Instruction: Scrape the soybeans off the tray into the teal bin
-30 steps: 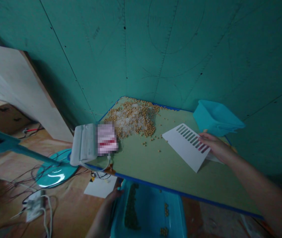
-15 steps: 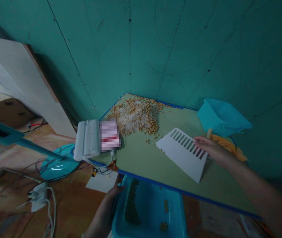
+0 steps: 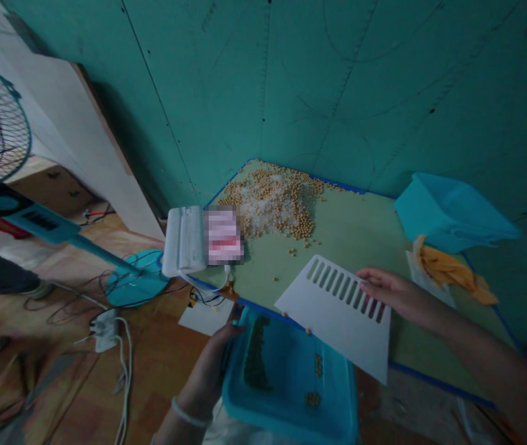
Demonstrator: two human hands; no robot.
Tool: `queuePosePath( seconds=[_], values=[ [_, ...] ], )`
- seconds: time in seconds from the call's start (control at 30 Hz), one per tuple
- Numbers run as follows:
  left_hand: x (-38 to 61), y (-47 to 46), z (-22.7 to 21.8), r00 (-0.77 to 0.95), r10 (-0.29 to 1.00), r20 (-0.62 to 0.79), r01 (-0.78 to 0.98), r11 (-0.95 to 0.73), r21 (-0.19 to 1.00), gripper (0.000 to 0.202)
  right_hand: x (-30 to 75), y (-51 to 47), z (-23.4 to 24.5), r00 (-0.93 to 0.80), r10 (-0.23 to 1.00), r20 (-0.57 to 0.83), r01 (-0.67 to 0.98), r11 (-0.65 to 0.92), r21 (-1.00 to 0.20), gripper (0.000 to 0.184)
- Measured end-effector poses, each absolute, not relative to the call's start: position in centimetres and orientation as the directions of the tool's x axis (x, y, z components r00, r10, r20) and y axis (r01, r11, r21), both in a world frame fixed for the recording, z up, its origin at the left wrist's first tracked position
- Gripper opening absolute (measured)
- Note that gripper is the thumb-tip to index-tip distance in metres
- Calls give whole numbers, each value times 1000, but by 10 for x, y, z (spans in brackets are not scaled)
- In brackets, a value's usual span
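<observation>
My right hand grips the slotted top edge of a white scraper card, whose lower edge hangs past the table's front edge over a blue tray. My left hand holds that blue tray by its left rim, just below the table edge. A few tan beans and a dark streak lie inside the tray. A pile of tan beans mixed with white grains sits at the table's far left corner, with stray beans scattered toward the card.
The green table has a blue edge and stands against teal walls. A white device sits on its left corner, a blue bin and an orange cloth at the right. A standing fan, cables and a power strip occupy the floor at left.
The scraper card has slid toward me across the table until its lower edge overhangs the tray. The tray has come up closer to the table edge. The view has shifted left.
</observation>
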State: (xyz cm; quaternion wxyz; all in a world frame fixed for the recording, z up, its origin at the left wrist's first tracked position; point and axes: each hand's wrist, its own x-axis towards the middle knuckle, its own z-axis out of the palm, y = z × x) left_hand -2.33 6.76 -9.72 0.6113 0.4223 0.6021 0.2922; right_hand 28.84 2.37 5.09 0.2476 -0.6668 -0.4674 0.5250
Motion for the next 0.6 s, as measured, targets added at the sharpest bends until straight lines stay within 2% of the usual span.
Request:
queuePosePath(
  seconds=[0.23, 0.33, 0.47, 0.53, 0.6],
  values=[
    [-19, 66, -86, 71, 826, -559, 59, 556, 829, 27, 275, 8, 56, -163, 851, -499, 416, -399, -817, 25],
    [-19, 65, -85, 57, 786, -615, 27, 615, 788, 39, 276, 9, 63, -172, 844, -508, 428, -400, -810, 27],
    [-20, 69, -87, 46, 753, -657, -50, 659, 751, 54, 293, 23, 72, -5, 907, -421, 386, -387, -838, 28],
    [-22, 72, -86, 48, 738, -673, -94, 674, 733, 53, 301, 34, 74, 131, 935, -330, 304, -354, -884, 26],
    [-25, 73, -82, 55, 715, -697, -130, 697, 705, 43, 304, 46, 76, 204, 936, -285, 204, -326, -923, 22]
  ],
)
